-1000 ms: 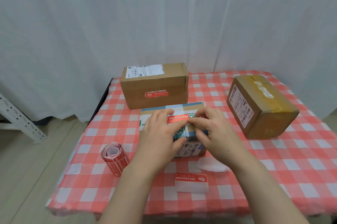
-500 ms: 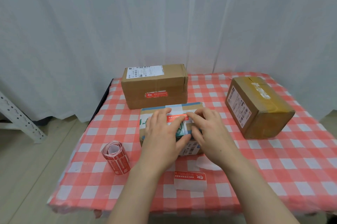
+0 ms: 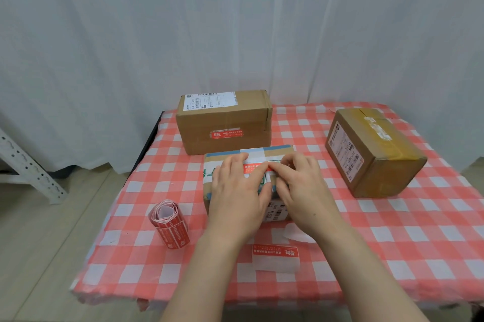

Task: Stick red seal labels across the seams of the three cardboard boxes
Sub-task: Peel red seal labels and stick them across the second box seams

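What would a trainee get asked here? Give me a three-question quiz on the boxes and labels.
1. True or false: the back box already carries a red seal label.
2. Which box shows no red label? A) the middle box B) the right box
3. Fill in: the label roll lies on the ____ hand's side of the table.

Key: 1 true. 2 B. 3 left: it lies beside the left hand, while both that and the right hand press a label onto the middle box.
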